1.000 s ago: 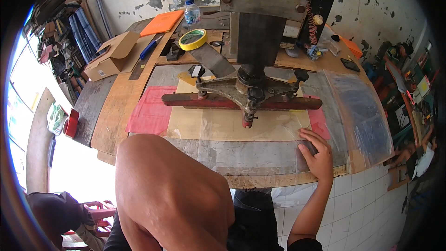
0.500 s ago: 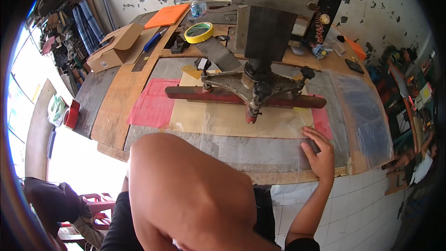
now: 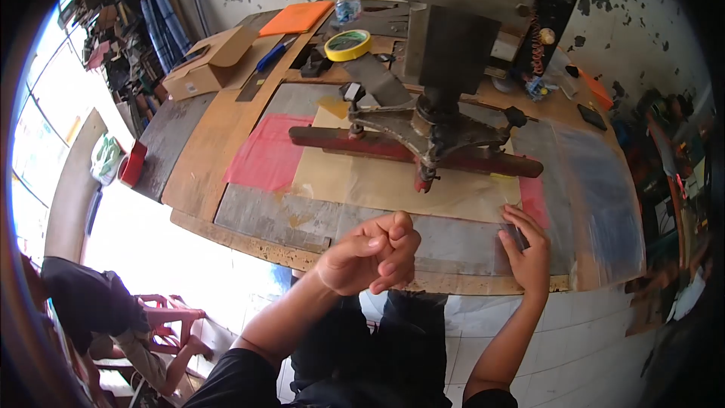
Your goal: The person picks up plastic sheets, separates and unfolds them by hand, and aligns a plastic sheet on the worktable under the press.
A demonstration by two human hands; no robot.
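My left hand is raised in front of the table's near edge, its fingers curled together; anything inside them is hidden. At the near right, my right hand rests on the grey plate, its thumb and fingers around a small dark block. Its fingertips are beside the right end of a tan sheet. Thin clear plastic lies over part of the sheet and plate. The press head with its red-edged bar stands above the sheet. Pink sheet shows at the left, with more pink at the right.
Behind lie yellow tape, a blue cutter, an open carton, an orange pad and a bottle. Clear sheets lie at the right, below a phone. Another person is at the lower left.
My left arm has swung down from a raised elbow across the view, bringing the left hand into sight. The view has shifted slightly; my right hand stays at the same place on the plate.
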